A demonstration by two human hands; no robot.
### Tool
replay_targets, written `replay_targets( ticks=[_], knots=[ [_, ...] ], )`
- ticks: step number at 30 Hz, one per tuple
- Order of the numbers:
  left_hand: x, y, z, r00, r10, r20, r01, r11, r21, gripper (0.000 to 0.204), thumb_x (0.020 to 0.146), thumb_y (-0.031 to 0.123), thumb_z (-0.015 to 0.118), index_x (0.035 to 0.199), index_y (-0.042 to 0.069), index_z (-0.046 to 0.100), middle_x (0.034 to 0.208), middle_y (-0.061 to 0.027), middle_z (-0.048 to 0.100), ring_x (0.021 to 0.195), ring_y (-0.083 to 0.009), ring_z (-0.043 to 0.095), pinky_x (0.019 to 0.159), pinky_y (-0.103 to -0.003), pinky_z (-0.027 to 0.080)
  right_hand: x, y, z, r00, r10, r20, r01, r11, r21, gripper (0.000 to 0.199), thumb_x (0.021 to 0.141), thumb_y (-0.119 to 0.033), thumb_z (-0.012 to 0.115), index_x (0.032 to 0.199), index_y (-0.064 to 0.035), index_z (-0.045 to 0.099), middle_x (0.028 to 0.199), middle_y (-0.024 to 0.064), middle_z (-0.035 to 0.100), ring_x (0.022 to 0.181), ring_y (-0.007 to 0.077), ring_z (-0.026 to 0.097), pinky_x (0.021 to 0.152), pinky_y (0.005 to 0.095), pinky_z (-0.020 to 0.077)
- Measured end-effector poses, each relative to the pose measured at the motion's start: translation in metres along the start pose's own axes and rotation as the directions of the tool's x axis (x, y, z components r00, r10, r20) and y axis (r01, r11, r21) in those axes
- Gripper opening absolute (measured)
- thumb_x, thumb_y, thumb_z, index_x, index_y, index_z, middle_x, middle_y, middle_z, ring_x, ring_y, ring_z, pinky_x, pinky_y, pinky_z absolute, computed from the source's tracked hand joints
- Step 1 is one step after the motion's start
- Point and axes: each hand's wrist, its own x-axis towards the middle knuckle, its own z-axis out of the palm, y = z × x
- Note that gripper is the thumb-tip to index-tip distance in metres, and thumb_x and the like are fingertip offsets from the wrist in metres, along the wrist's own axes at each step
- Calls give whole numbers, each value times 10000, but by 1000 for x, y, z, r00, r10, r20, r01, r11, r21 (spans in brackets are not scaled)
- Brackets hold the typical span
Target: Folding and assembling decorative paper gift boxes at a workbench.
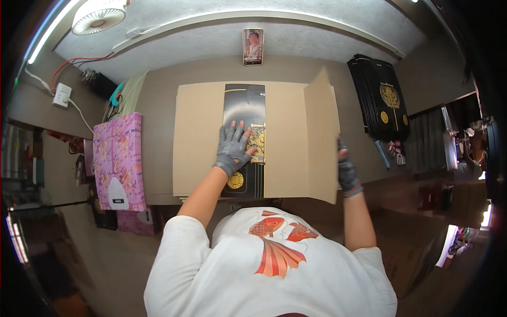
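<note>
My white shirt with its orange fish print (277,248) is filling the bottom of the frame, and both forearms are reaching up from it. My left hand (233,149), in a grey fingerless glove, is lying flat with fingers spread on the black box with gold ornament (244,105) in the middle of the frame, pinning it down so it is not sliding on the cardboard sheet (198,137). My right hand (346,169) is gripping the outer edge of the right cardboard flap (321,134), fingers curled round it, holding it tilted up over the box. The left panel is lying flat and clear, so there is room there. On the right of the frame a stack of black boxes (381,98) is sitting near the flap. A pink patterned cloth (117,153) is lying just beside the cardboard's left edge on the surface (158,90).
</note>
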Motion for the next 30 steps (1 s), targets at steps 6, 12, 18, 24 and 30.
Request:
replay_targets(
  ticks=[6, 12, 18, 24, 30],
  knots=[
    [3, 3, 9, 997, -65, 33, 67, 996, -52, 797, 815, 571, 563, 1428, 101, 369, 1482, -189, 321, 1396, -389, 221, 1109, -573, 113, 56, 20, 124, 975, 71, 209, 206, 47, -977, 655, 852, -549, 523, 1424, -257, 393, 1536, 126, 239, 1422, 394, 138, 1072, 675, 59],
    [5, 21, -18, 980, -95, 172, 90, 995, 36, 966, 662, 773, 566, 1461, 287, 323, 1513, -218, 231, 1420, -420, 105, 1056, -673, 22, 74, 57, 116, 958, 135, 254, 257, -2, -967, 686, 870, -559, 476, 1449, -215, 349, 1550, 130, 198, 1435, 360, 120, 1112, 612, 48],
    [10, 22, -22, 966, -104, 238, 90, 994, 66, 901, 622, 790, 578, 1411, 398, 390, 1511, -239, 214, 1412, -449, 91, 1035, -700, 20, 167, 55, 79, 998, -1, 55, 55, -43, -998, 755, 872, -600, 440, 1458, -141, 313, 1534, 166, 230, 1423, 345, 186, 1130, 548, 106],
    [10, 19, -13, 965, -105, 239, 96, 994, 49, 911, 594, 770, 610, 1401, 400, 405, 1514, -234, 206, 1407, -446, 122, 1027, -710, 72, 264, 55, 45, 987, -159, -35, -54, -115, -992, 775, 878, -637, 378, 1452, -120, 322, 1516, 177, 268, 1404, 353, 235, 1132, 514, 139],
    [10, 16, -9, 974, -87, 207, 79, 996, 45, 919, 611, 766, 611, 1418, 389, 380, 1513, -242, 204, 1416, -430, 104, 1039, -690, 37, 223, 65, 57, 954, -286, 85, 44, -145, -988, 697, 883, -584, 401, 1427, -150, 370, 1481, 169, 344, 1379, 371, 282, 1097, 552, 194]
  ],
)
